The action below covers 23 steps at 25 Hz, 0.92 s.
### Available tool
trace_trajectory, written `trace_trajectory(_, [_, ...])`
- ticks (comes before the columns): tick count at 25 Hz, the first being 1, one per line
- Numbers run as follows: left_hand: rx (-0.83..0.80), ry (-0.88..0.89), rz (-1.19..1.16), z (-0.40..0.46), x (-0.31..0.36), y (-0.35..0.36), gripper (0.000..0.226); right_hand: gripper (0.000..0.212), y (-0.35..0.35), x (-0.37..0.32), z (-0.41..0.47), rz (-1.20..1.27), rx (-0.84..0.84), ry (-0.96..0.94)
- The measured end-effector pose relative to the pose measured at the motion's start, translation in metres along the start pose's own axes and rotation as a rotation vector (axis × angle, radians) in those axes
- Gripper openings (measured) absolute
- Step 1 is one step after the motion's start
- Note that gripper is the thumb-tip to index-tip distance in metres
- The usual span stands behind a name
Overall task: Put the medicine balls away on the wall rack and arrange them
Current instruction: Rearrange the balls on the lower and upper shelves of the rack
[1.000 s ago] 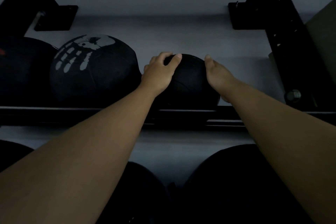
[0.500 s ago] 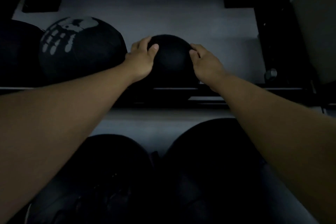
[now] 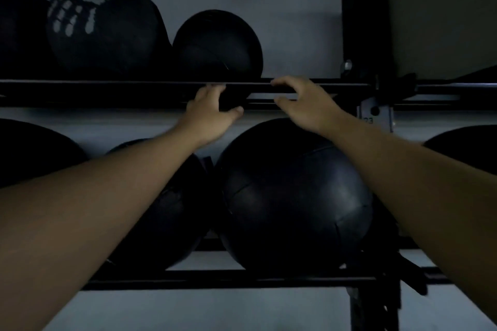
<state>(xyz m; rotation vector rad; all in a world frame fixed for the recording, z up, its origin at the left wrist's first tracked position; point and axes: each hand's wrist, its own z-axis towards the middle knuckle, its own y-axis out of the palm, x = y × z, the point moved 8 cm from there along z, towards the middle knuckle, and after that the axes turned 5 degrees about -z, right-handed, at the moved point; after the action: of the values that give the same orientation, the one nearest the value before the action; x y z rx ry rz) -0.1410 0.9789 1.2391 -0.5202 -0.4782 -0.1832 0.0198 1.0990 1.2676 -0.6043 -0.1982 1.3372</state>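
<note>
The small, plain black rubber medicine ball (image 3: 217, 45) sat on the upper tier of the black metal wall rack (image 3: 107, 87), resting against the pale grey wall and touching the larger black medicine ball with a white handprint (image 3: 103, 27) on its left; a further dark ball (image 3: 16, 32) lay at the far left of the same tier. Both hands were below the small ball, apart from it, at the level of the tier's front rail. The left hand (image 3: 212, 113) was half open, fingers curled loosely and thumb pointing right, gripping nothing. The right hand (image 3: 306, 105) was likewise loosely spread, fingers bent toward the rail, empty; whether its fingertips touched the rail could not be told. The gap between the two hands lay directly under the small ball's right half. On the lower tier, beneath the forearms, sat a big black stitched medicine ball (image 3: 293, 196) with another dark ball (image 3: 166, 209) just to its left, touching it
</note>
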Motion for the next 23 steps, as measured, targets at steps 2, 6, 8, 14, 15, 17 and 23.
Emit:
trace_trajectory(2, [-0.104, -0.096, -0.034, -0.029, -0.014, 0.031, 0.081, 0.047, 0.001, 0.028, -0.033, -0.056, -0.036, 0.150])
trace_trajectory(6, [-0.213, -0.286, -0.217, -0.089, -0.044, 0.073, 0.101, 0.067, 0.012, 0.067, -0.096, -0.166, -0.110, 0.383])
trace_trajectory(8, [-0.167, -0.354, -0.330, -0.101, -0.046, 0.083, 0.108, 0.076, 0.013, 0.078, -0.111, -0.128, -0.100, 0.402])
trace_trajectory(14, [0.194, -0.563, -0.406, -0.099, -0.037, 0.104, 0.115, 0.073, 0.003, 0.099, -0.085, -0.030, 0.023, 0.358])
trace_trajectory(15, [0.276, -0.556, -0.352, -0.102, -0.037, 0.105, 0.110, 0.067, 0.002, 0.099, -0.076, -0.036, 0.040, 0.320])
trace_trajectory(17, [0.412, -0.525, -0.330, -0.103, -0.042, 0.106, 0.101, 0.063, 0.008, 0.104, -0.058, -0.017, 0.001, 0.274])
trace_trajectory(23, [0.492, -0.504, -0.349, -0.093, -0.054, 0.108, 0.088, 0.074, 0.022, 0.116, -0.020, 0.102, -0.210, 0.314])
